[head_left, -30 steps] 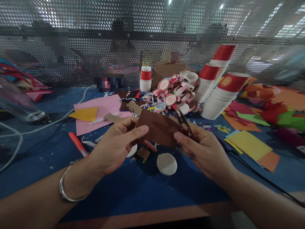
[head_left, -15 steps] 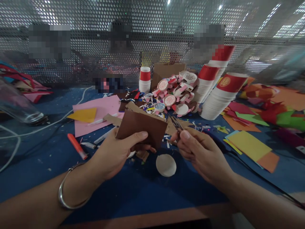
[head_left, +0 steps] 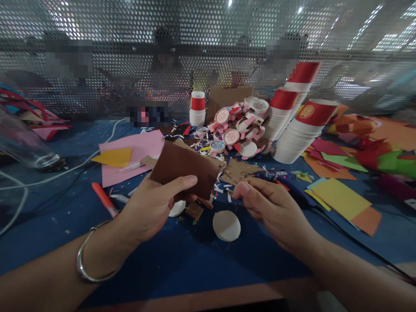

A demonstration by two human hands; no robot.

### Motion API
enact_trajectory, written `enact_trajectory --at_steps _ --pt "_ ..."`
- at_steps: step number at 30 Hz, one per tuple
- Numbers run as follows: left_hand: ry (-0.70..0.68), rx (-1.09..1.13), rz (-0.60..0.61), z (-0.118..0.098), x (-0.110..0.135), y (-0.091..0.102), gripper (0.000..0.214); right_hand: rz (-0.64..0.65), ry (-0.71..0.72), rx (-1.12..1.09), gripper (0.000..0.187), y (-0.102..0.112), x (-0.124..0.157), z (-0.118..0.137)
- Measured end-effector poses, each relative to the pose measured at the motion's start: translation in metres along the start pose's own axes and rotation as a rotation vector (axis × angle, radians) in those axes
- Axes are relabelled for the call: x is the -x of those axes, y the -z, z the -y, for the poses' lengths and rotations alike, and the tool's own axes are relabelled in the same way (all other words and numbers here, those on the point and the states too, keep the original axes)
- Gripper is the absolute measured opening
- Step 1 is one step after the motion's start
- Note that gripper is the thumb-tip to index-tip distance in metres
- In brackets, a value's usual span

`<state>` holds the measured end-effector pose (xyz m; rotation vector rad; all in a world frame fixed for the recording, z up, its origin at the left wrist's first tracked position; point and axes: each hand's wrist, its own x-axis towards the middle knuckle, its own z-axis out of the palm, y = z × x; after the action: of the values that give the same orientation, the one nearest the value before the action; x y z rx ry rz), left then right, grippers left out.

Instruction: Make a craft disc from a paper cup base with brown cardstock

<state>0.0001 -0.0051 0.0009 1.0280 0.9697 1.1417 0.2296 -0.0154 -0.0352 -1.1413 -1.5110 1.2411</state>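
Brown card [head_left: 186, 167] is pinched between the thumb and fingers of my left hand [head_left: 159, 201], tilted above the table. My right hand [head_left: 263, 201] is closed on a small pair of scissors [head_left: 230, 175], whose blades meet the card's right edge; its handles are hidden in my fingers. Below and between both hands a pale paper disc [head_left: 226, 225] lies flat. Part of another white disc [head_left: 177, 209] shows under my left hand, beside a brown scrap [head_left: 194, 211].
Past my hands lies a pile of pink-tabbed paper discs [head_left: 231, 136]. Stacked red-and-white paper cups [head_left: 294, 134] stand right of it, a smaller stack [head_left: 197, 108] behind. An orange marker [head_left: 104, 199], pink paper [head_left: 131, 151], yellow sheets [head_left: 339, 197] and a black cable [head_left: 357, 245] surround the work.
My left hand has shifted slightly left with the brown card, which is more tilted. The scissors have moved left and down, from beside the card onto its right edge.
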Motion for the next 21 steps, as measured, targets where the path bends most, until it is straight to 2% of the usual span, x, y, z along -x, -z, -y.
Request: enact_trajectory --at_steps 3,10,21 --pt "-0.025 -0.003 0.002 -0.0008 -0.0009 0.0003 0.015 0.002 0.016 0.014 0.046 0.0005 -0.0004 0.0001" --pt "0.047 -0.100 0.005 0.0016 0.0053 -0.0010 0.026 0.083 0.011 0.060 0.050 -0.0017 0.0010 0.0066" --pt "0.087 -0.078 0.031 0.0028 0.0072 -0.0028 0.024 0.144 0.013 0.072 0.050 -0.0004 0.0033 0.0062"
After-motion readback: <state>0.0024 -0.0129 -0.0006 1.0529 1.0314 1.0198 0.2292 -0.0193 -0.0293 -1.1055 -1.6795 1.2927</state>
